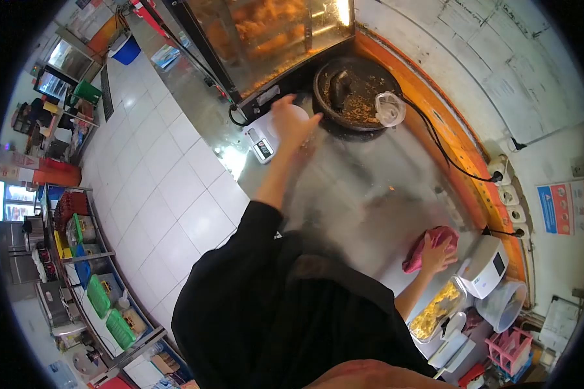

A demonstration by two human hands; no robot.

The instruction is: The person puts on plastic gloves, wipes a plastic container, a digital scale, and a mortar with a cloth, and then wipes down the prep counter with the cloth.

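My left hand (pixel 293 124) reaches to a white digital kitchen scale (pixel 262 144) at the far end of the metal counter (pixel 370 188). Its fingers are spread over the scale's top; whether they press on it I cannot tell. My right hand (pixel 437 253) lies on a bunched pink cloth (pixel 428 243) on the right side of the counter, its fingers curved over the cloth. Beyond my left hand stands a dark stone mortar (pixel 359 123) with a dark pestle (pixel 339 89) and brown crumbs in it. A clear plastic cup (pixel 390 109) rests at the mortar's rim.
A lit glass display case (pixel 266 39) with fried food stands behind the scale. Near my right hand are a white device (pixel 483 267), a tray of yellow food (pixel 438 310), a clear tub (pixel 501 305) and a pink basket (pixel 509 351). A black cable (pixel 441 144) runs along the wall.
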